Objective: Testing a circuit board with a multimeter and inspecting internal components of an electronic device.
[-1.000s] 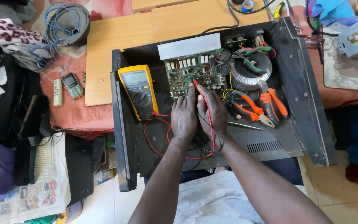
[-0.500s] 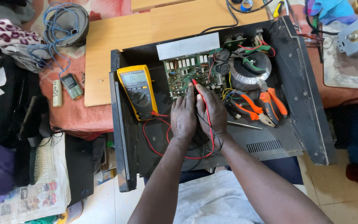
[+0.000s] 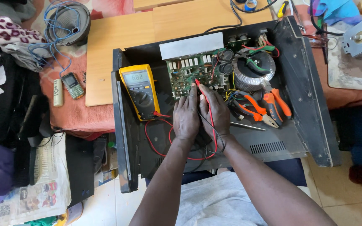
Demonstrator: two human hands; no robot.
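Both hands, left hand (image 3: pixel 186 118) and right hand (image 3: pixel 215 114), are pressing a red probe (image 3: pixel 202 94) onto the green circuit board (image 3: pixel 189 73) inside the open black chassis (image 3: pixel 306 104); a yellow multimeter (image 3: pixel 140 91) is lying just beside them.

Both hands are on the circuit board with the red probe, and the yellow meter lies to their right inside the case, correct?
Not quite. In the head view the yellow meter lies left of the hands, left and right, not right. They do hold the red probe on the circuit board.

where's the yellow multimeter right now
In the head view, the yellow multimeter lies inside the open black chassis, left of the green circuit board and the left hand.
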